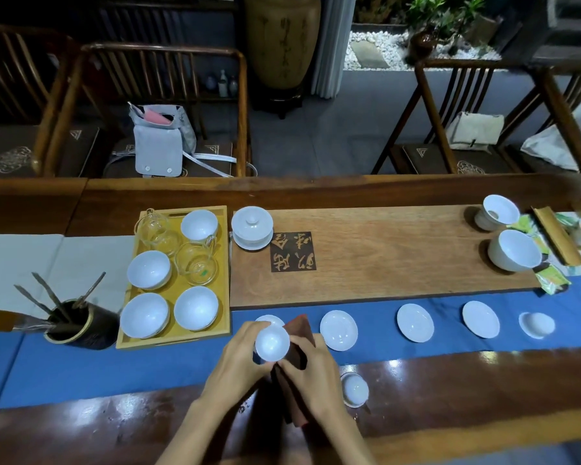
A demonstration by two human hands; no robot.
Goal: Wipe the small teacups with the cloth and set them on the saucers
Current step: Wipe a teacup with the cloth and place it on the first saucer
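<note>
A small white teacup (271, 344) is held over the blue runner by my left hand (236, 362), fingers round its rim. My right hand (311, 372) presses a dark red-brown cloth (299, 333) against the cup's right side. Behind the cup a white saucer (269, 319) is mostly hidden. Three more bare saucers (338, 329) (415, 322) (480, 319) line the runner to the right. On the far right saucer (547, 327) sits a cup (535, 322). Another small cup (355, 389) stands on the glossy wood near my right hand. Several white cups (196, 307) rest in the yellow tray (130, 340).
A dark holder with tea tools (78, 325) stands left of the tray, which also carries glass pitchers (197, 267). The wooden tea board (399, 256) holds a lidded gaiwan (252, 228) and two white bowls (514, 250). Tea packets (552, 278) lie at the right; chairs stand beyond the table.
</note>
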